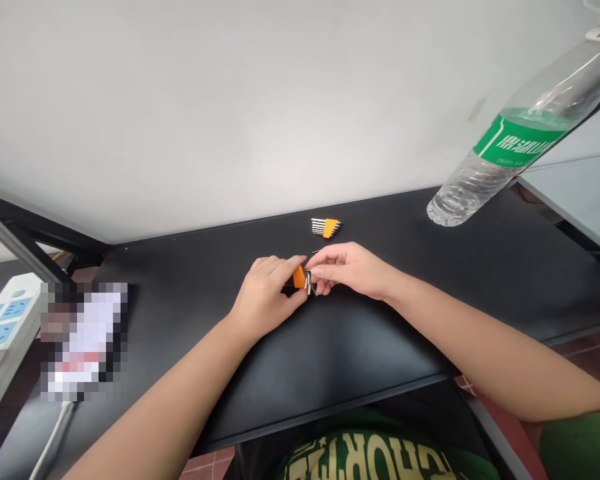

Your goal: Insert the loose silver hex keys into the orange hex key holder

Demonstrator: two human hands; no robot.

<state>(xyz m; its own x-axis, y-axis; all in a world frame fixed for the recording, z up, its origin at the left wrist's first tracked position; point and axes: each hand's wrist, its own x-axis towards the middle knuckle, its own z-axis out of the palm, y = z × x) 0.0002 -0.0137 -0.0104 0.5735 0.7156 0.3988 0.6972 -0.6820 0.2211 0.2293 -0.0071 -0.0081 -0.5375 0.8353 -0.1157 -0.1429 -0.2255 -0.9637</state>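
Near the middle of the black table, my left hand (267,293) grips an orange hex key holder (299,277) between thumb and fingers. Short bent ends of metal keys stick out of its right side. My right hand (345,268) is closed at those key ends, its thumb and index finger pinched on a small metal key that is mostly hidden. Behind my hands, a second orange holder (331,229) with several hex keys lies flat on the table.
A tall water bottle (500,160) with a green label stands at the back right. At the left are a blurred-out phone (90,333) with a white cable and a white power strip (5,333). A pale wall (205,100) rises behind the black table (180,280).
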